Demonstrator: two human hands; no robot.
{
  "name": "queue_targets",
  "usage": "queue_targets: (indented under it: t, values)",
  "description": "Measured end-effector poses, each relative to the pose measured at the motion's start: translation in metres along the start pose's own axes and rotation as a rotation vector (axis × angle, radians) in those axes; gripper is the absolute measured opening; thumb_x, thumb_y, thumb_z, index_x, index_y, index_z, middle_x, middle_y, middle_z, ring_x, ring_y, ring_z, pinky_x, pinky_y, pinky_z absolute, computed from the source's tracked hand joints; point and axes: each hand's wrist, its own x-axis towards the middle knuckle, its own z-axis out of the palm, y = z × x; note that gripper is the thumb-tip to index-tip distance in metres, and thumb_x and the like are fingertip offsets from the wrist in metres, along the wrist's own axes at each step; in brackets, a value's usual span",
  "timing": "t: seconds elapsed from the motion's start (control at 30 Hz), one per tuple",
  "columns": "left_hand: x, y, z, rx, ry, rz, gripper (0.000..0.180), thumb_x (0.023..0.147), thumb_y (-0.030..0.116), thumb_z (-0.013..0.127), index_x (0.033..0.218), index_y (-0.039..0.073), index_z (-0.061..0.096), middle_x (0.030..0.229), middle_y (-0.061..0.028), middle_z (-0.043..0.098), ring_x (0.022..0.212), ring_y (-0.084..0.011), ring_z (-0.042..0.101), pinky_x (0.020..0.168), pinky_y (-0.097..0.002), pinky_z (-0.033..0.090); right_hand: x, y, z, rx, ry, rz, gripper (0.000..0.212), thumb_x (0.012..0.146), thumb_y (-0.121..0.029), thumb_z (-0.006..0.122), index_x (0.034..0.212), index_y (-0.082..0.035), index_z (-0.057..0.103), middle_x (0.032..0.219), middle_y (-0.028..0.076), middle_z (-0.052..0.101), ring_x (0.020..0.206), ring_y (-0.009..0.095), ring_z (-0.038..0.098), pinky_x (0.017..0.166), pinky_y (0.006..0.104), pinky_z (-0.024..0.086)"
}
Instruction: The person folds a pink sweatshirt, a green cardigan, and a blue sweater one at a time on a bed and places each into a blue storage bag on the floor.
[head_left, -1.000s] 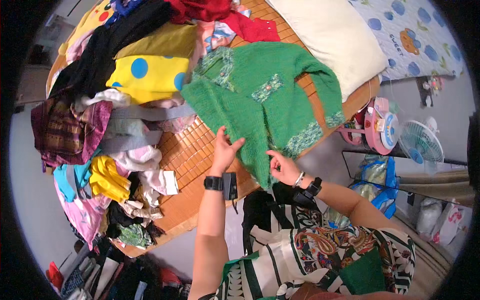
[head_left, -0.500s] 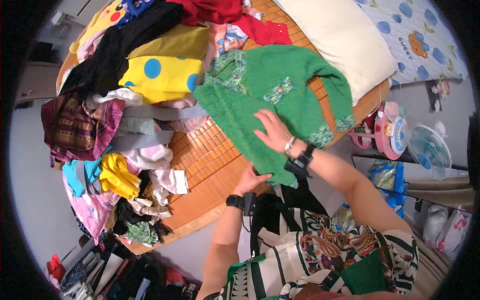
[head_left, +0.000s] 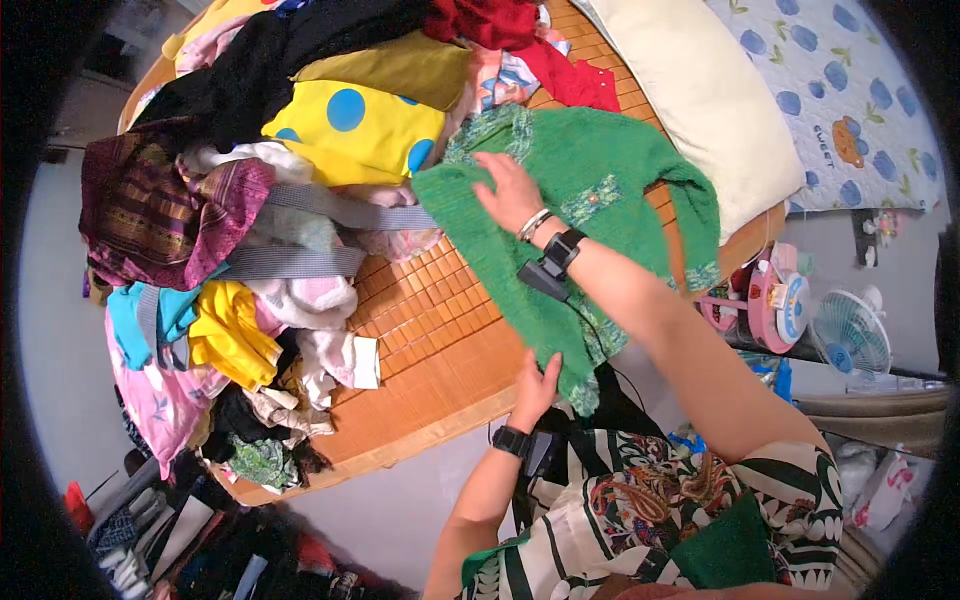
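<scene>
Left hand (head_left: 537,388): placed at the cuff end of the near sleeve, thumb laid over the knit; whether the fabric is pinched can't be told. Right hand (head_left: 510,195): released, fingers spread, laid on the green sweater (head_left: 620,150) near its collar.

Change: half a second ago the right hand was placed lower on the front; now it's been moved up toward the collar, left hand kept by the cuff. Meaning, as judged: the near sleeve is being worked along its length, one hand at each end; no fold made in it yet.

Sweater is spread front up along the right part of the surface (head_left: 440,365), cuff end carried past the near edge.

Around it: red garment (head_left: 580,75) toward the far edge, cream pillow (head_left: 700,120) along the right edge, yellow dotted cloth (head_left: 395,125) and purple patterned garment (head_left: 170,210) piled toward the left edge.
</scene>
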Motion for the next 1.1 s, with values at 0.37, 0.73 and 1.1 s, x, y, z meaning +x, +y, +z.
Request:
queue_targets:
  t: [0.37, 0.73, 1.1]
  values:
    - [0.012, -0.014, 0.002, 1.036, -0.277, 0.481, 0.064, 0.071, 0.039, 0.057, 0.121, 0.004, 0.037, 0.133, -0.018, 0.022, 0.123, -0.0311, 0.018, 0.096, -0.0538, 0.015, -0.026, 0.02, 0.021, -0.276, -0.781, -0.117, 0.066, 0.08, -0.047, 0.039, 0.128, -0.004, 0.024, 0.137, 0.018, 0.008, 0.127, 0.028, 0.007, 0.101, 0.0436, 0.008]
    - [0.018, -0.004, 0.015, 1.233, -0.399, 0.417, 0.067, 0.071, 0.039, 0.057, 0.123, 0.003, 0.035, 0.133, -0.0208, 0.02, 0.124, -0.0325, 0.017, 0.094, -0.0571, 0.012, -0.2, 0.19, -0.194, -0.7, 0.467, 0.507, 0.056, 0.063, -0.024, 0.064, 0.108, 0.001, 0.042, 0.104, 0.022, 0.044, 0.098, 0.036, 0.042, 0.086, 0.0409, 0.033]
    - [0.021, -0.004, 0.022, 1.417, -0.406, 0.306, 0.071, 0.064, 0.04, 0.063, 0.121, 0.005, 0.038, 0.131, -0.0215, 0.021, 0.122, -0.0347, 0.02, 0.094, -0.0564, 0.015, -0.23, 0.244, -0.262, -0.196, 0.141, 0.861, 0.029, 0.058, -0.008, 0.063, 0.084, -0.004, 0.051, 0.074, 0.012, 0.051, 0.069, 0.028, 0.052, 0.064, 0.0355, 0.042]
